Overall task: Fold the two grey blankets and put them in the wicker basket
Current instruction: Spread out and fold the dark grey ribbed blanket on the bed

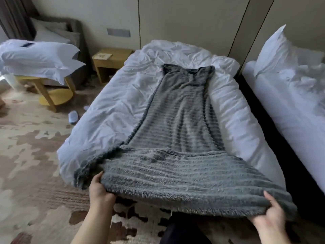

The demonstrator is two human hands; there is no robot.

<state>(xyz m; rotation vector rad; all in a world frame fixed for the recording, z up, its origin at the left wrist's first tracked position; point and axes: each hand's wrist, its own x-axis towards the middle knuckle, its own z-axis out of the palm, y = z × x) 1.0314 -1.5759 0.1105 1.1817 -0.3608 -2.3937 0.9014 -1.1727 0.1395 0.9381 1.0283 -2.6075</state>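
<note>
Head view. A grey blanket lies lengthwise down the middle of the bed, on its rumpled white duvet. The blanket's far end reaches toward the head of the bed. Its near end extends past the foot of the bed, where it is lifted and spread wide between both hands. The left hand grasps the near left corner, with the thumb on top and the fingers hidden beneath the pile. The right hand grasps the near right corner, with one finger lying over the edge. Left of the bed near its head stands a wooden bedside table. Farther left is a yellow round surface stacked with white pillows. A slipper lies on the patterned carpet just beside the bed's left edge. Right of the bed is a second bed with a pillow standing upright at its head.
</note>
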